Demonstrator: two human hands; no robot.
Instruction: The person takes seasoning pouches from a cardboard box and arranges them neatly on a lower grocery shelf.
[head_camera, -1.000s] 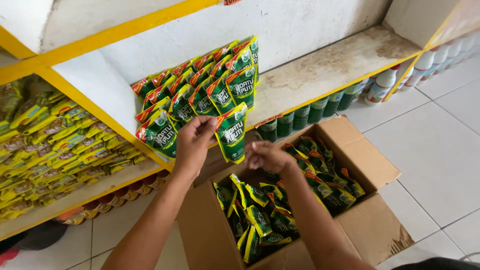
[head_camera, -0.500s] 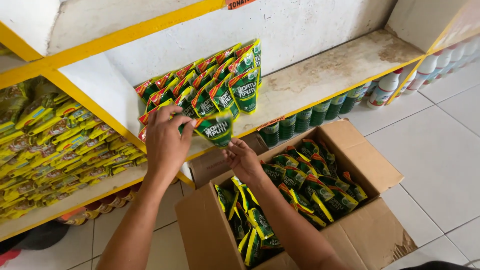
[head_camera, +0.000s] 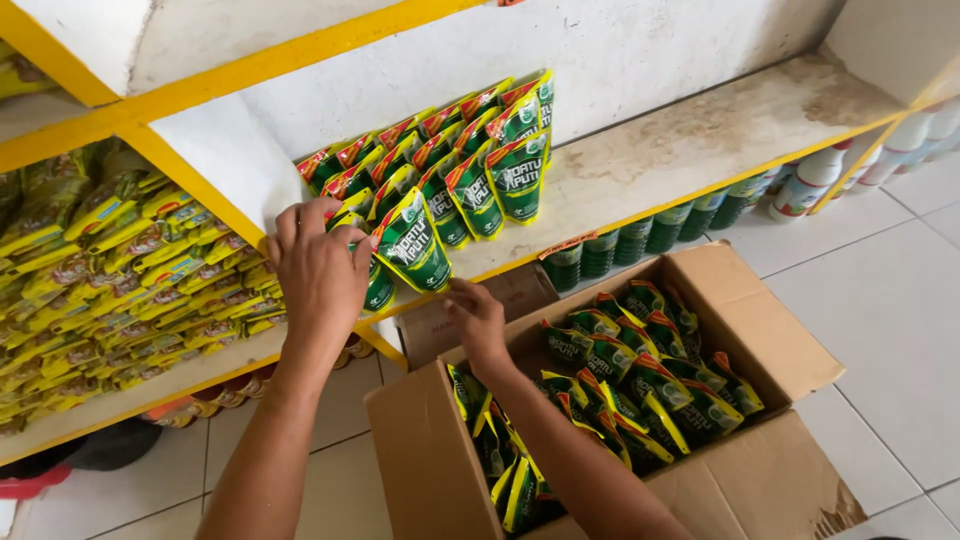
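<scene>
My left hand's fingers (head_camera: 300, 225) are spread and laid flat over a green pouch at the front of the stack on the shelf, pressing rather than gripping it, while my right hand's fingers (head_camera: 462, 297) pinch the bottom edge of the front green pouch (head_camera: 412, 243), which stands tilted at the shelf's yellow lip. In the head view, the only one I have, I take the cardboard box (head_camera: 760, 340) as my landmark: the white shelf (head_camera: 700, 140) runs just behind and above it, and the rows of pouches (head_camera: 470, 150) stand at the shelf's left end, up and left of the box. I judge the stocking well under half done: the shelf is bare beyond those rows, and the box holds many more pouches (head_camera: 640, 390). My left hand (head_camera: 320, 270) reaches up, wrist straight, palm toward the pouches; my right hand (head_camera: 478, 320) rises out of the box's near left corner, forearm crossing its rim. Left of the box, another shelf bay holds yellow packets (head_camera: 110, 290).
</scene>
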